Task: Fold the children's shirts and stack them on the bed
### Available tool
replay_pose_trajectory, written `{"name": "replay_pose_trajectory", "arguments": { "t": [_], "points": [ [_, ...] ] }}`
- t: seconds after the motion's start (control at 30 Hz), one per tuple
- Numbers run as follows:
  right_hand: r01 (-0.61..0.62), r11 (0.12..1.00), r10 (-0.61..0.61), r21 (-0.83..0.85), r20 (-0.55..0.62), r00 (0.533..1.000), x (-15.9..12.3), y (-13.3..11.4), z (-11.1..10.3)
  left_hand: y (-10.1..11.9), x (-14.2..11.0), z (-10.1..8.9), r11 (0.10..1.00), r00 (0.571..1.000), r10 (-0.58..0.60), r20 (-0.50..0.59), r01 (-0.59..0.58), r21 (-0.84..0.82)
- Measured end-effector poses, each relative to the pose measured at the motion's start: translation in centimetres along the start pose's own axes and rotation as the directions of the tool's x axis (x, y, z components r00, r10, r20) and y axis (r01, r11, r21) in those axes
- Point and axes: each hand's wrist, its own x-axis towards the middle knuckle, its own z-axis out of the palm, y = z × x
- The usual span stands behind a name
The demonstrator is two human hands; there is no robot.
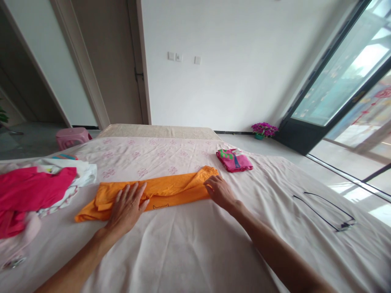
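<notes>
Left hand (128, 205) spread flat on orange garment (174, 188) | right hand (222, 192) at its 3-o'clock end (grip unclear from here)

No readable text, labels, numbers, signs

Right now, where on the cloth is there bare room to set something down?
Bare cloth shows between the left forearm and right forearm, nearer than the orange garment, and between the folded pink garment and the glasses. Left is crowded: the clothes heap lies near the orange garment.
</notes>
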Motion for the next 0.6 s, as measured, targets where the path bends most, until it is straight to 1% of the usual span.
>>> {"name": "replay_pose_trajectory", "arguments": {
  "t": [0.07, 0.1, 0.13, 0.27, 0.3, 0.37, 0.43, 0.47, 0.5, 0.53, 0.6],
  "points": [
    [0.124, 0.99, -0.129, 0.066, 0.076, 0.989, -0.5, -1.5, 0.2, -0.1, 0.0, 0.0, 1.0, 1.0, -0.001, 0.003, 0.001, 0.004],
    [0.148, 0.986, -0.155, 0.077, 0.1, 0.983, -0.6, -2.0, 0.3, -0.2, 0.0, -0.1, 1.0, 1.0, -0.001, 0.007, 0.001, 0.005],
    [0.138, 0.988, -0.146, 0.069, 0.116, 0.982, -0.7, -2.3, 0.4, -0.2, 0.0, -0.2, 1.0, 1.0, -0.001, 0.012, 0.001, 0.004],
    [-0.029, 0.997, 0.04, -0.076, 0.146, 0.989, -0.1, -2.2, 0.1, 0.0, 0.5, -1.0, 1.0, 1.0, -0.02, 0.012, 0.02, -0.018],
    [-0.042, 0.994, 0.058, -0.103, 0.155, 0.986, 0.3, -2.0, 0.1, 0.2, 0.8, -1.4, 0.999, 1.0, -0.02, -0.001, 0.02, -0.032],
    [-0.029, 0.993, 0.051, -0.114, 0.193, 0.98, 1.3, -1.7, 0.0, 0.7, 1.5, -2.1, 0.997, 1.0, 0.016, -0.019, -0.018, -0.079],
    [-0.041, 0.996, 0.059, -0.081, 0.226, 0.972, 2.6, -1.4, 0.2, 1.0, 2.4, -2.8, 0.986, 0.998, 0.057, 0.005, -0.056, -0.159],
    [-0.063, 0.996, 0.074, -0.056, 0.228, 0.971, 3.3, -1.2, 0.3, 1.0, 2.9, -3.0, 0.979, 0.999, 0.04, 0.033, -0.033, -0.201],
    [-0.088, 0.996, 0.092, -0.03, 0.217, 0.972, 4.0, -0.9, 0.4, 0.9, 3.3, -3.1, 0.972, 0.997, -0.012, 0.074, 0.029, -0.234],
    [-0.11, 0.994, 0.109, -0.007, 0.196, 0.974, 4.6, -0.5, 0.5, 0.7, 3.8, -3.1, 0.96, 0.988, -0.092, 0.128, 0.122, -0.253],
    [-0.122, 0.992, 0.117, 0.024, 0.156, 0.981, 5.5, 0.2, 0.8, 0.3, 4.4, -3.2, 0.917, 0.943, -0.249, 0.219, 0.303, -0.26]
  ]
}}
